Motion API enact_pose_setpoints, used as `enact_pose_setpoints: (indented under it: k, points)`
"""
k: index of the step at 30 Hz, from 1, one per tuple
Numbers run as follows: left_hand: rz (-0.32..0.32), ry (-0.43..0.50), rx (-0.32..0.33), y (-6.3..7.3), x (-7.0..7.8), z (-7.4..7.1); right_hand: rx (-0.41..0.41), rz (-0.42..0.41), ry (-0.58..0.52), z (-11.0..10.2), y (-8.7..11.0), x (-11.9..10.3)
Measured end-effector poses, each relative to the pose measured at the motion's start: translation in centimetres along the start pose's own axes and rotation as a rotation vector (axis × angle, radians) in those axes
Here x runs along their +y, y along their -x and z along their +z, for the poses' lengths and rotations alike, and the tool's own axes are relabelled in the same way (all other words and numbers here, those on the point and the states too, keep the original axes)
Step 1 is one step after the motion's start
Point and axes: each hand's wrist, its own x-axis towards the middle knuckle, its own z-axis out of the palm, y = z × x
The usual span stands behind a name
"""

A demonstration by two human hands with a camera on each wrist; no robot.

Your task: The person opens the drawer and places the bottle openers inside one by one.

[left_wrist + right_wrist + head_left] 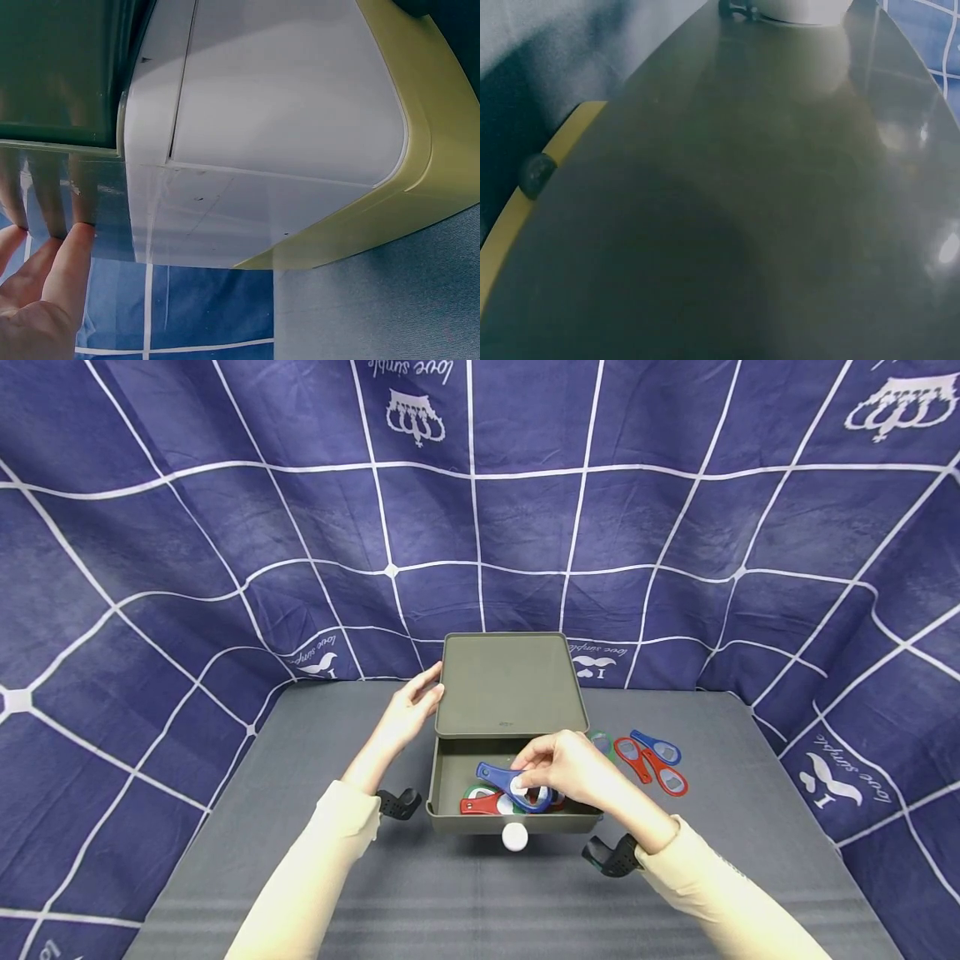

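My right hand [566, 764] pinches a blue magnifying glass [492, 773] over the pulled-out drawer [459, 768] of a small olive-grey box [510, 681]. Its handle points left and the ring lies under my fingertips. Below it in the drawer lie a red magnifying glass [478, 804] and a green one, partly covered. With extended fingers, my left hand [407, 714] touches the box's left side near the back. Those fingertips [79, 232] meet the glossy side wall in the left wrist view. A grey-green surface fills most of the right wrist view, where no fingers show.
Right of the box, several magnifying glasses lie on the grey table: a blue one [663, 750], red ones [667, 777] and a green one [602, 743]. A white knob [514, 837] sticks out from the drawer front. A blue checked curtain [517, 527] hangs behind.
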Motion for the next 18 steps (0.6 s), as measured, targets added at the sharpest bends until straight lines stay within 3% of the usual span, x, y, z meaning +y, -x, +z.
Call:
enact_pose_setpoints:
  k: [8, 18]
  points:
    - [-0.003, 0.044, -0.012, 0.2, 0.0, 0.1, -0.004, -0.006, 0.091, 1.2, 0.1, 0.1]
    - [0.000, 0.044, -0.006, 0.1, 0.0, 0.2, 0.120, -0.081, 0.273, 1.9, -0.1, 0.4]
